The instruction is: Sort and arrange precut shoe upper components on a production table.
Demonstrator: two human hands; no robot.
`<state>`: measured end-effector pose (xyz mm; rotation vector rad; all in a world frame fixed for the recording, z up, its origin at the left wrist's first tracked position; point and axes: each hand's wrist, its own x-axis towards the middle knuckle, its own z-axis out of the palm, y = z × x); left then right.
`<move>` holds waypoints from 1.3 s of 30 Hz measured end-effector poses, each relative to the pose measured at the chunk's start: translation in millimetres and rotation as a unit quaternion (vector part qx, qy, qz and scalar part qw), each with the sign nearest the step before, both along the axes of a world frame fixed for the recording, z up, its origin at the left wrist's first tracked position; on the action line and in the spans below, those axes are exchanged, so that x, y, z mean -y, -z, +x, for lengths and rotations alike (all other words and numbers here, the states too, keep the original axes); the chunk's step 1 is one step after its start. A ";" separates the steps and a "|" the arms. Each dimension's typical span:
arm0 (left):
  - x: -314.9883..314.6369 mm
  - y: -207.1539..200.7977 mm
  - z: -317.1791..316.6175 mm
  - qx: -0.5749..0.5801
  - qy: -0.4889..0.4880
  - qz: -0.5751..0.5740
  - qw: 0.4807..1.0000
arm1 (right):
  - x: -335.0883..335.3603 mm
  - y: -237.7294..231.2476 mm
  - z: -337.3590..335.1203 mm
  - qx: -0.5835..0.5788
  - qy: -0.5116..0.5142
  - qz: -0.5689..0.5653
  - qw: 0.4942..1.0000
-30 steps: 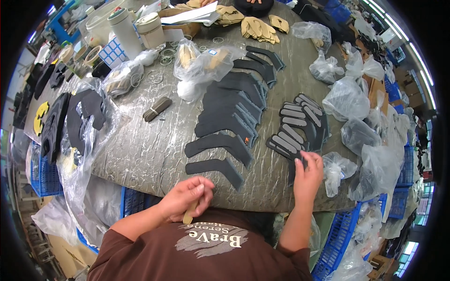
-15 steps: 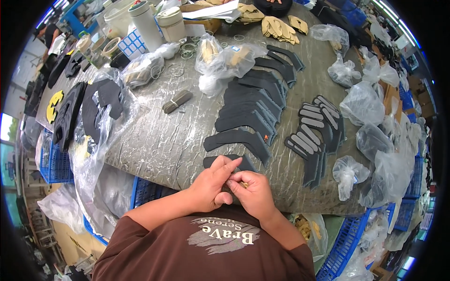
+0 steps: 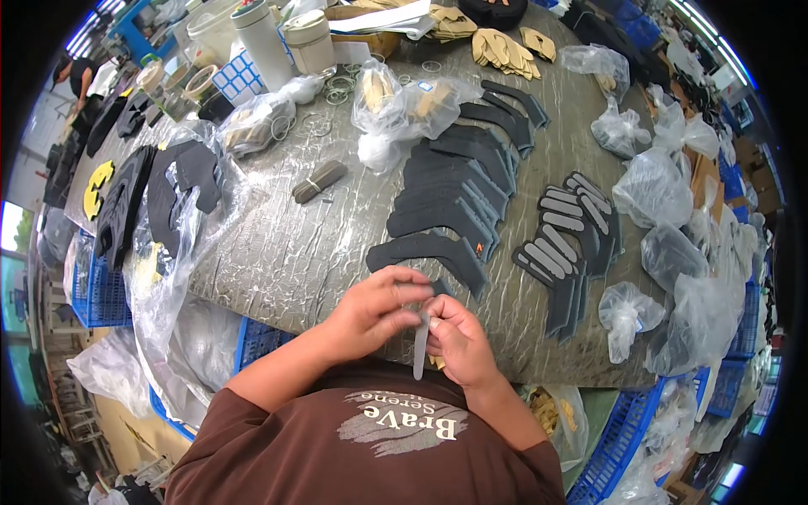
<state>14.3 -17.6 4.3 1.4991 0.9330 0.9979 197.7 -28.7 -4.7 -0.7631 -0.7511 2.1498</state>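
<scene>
My right hand (image 3: 459,341) pinches a thin grey strip with a rounded end (image 3: 420,352), which hangs down from the fingertips. A bit of yellowish material shows below those fingers, mostly hidden. Just left of the strip is my left hand (image 3: 374,310), its thumb and fingers apart and slightly blurred. Beneath both hands lies a dark bent pad, nearly all covered. Beyond them, a column of overlapping dark bent pads (image 3: 446,206) runs up the table. To the right lie several similar pads bearing grey strips (image 3: 560,240).
Knotted clear plastic bags (image 3: 624,318) line the table's right side. A banded grey-brown bundle (image 3: 320,182) lies left of the column. Bottles and tubs (image 3: 308,44) stand at the far left, tan cut pieces (image 3: 502,52) at the back. Blue crates (image 3: 619,438) flank the table.
My hands were together with fingertips touching. Now my left hand has opened and moved slightly left, and the grey strip shows hanging from my right hand.
</scene>
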 end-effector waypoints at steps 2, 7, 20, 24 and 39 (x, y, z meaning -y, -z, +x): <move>-3.5 -8.2 0.6 -0.134 0.023 0.235 0.962 | 0.1 10.4 2.7 0.103 -0.003 0.141 0.985; 9.8 9.9 -21.6 -0.118 -0.064 0.150 0.979 | -17.2 5.8 11.4 -0.010 0.194 0.026 0.981; -4.0 14.9 -29.6 -0.115 -0.190 -0.254 0.941 | -12.5 28.1 10.8 0.542 0.033 0.618 0.568; -7.8 10.4 -28.8 -0.161 -0.170 -0.259 0.937 | -12.0 28.9 11.2 0.547 0.031 0.624 0.558; -14.1 11.2 -23.1 -0.222 -0.175 -0.233 0.930 | -13.5 28.6 9.2 0.564 0.017 0.639 0.523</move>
